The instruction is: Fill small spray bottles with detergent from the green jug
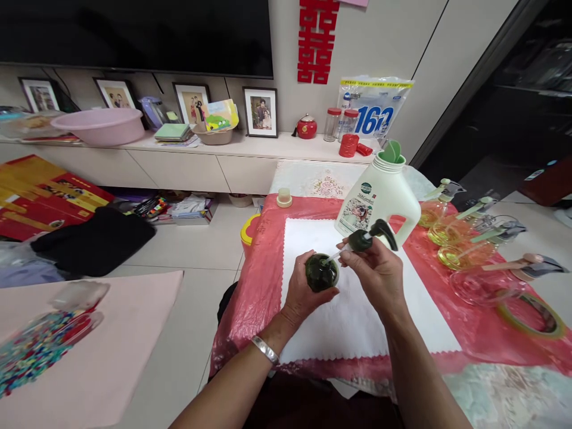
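My left hand (300,293) is closed around a small dark green bottle (321,273), held over the white cloth (353,298). My right hand (379,269) grips a dark green pump head (372,235), with its thin tube angled down toward the bottle's open mouth. A silver bracelet sits on my left wrist. Just behind my hands stands a large white detergent jug (379,196) with a green funnel (392,152) in its neck.
A red plastic sheet (254,286) covers the table. Several clear spray bottles with yellow liquid (451,232) lie at the right, beside a tape roll (531,316). A small cream cap (284,197) sits at the far edge. A pink board with beads (40,348) is at the left.
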### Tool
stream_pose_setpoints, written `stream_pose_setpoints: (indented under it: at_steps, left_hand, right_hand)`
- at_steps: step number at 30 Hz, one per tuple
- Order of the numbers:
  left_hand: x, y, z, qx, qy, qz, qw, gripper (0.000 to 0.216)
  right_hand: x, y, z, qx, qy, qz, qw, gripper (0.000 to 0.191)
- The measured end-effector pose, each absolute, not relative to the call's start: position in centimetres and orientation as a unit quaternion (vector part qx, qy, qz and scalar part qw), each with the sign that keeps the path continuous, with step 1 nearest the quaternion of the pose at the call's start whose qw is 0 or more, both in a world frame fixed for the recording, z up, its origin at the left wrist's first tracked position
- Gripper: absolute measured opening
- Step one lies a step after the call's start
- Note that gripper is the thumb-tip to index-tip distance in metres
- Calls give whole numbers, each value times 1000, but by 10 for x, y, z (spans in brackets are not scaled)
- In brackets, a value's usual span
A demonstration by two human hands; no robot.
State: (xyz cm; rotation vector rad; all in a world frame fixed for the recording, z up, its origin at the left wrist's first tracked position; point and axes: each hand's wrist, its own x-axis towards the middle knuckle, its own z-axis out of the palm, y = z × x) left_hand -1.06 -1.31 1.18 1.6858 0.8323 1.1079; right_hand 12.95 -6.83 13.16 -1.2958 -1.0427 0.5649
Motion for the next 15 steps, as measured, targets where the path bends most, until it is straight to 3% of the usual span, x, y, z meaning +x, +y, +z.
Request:
stream_pose_setpoints:
  at_steps: [8,15]
  left_hand:
    - [-7,-14,9,694,345,468,424,91]
    - [-7,-15,10,700,343,479,405,87]
  right_hand:
    - [128,-64,100,-614,-511,257,545,24]
    - [123,-66,92,-614,-510,260,543,26]
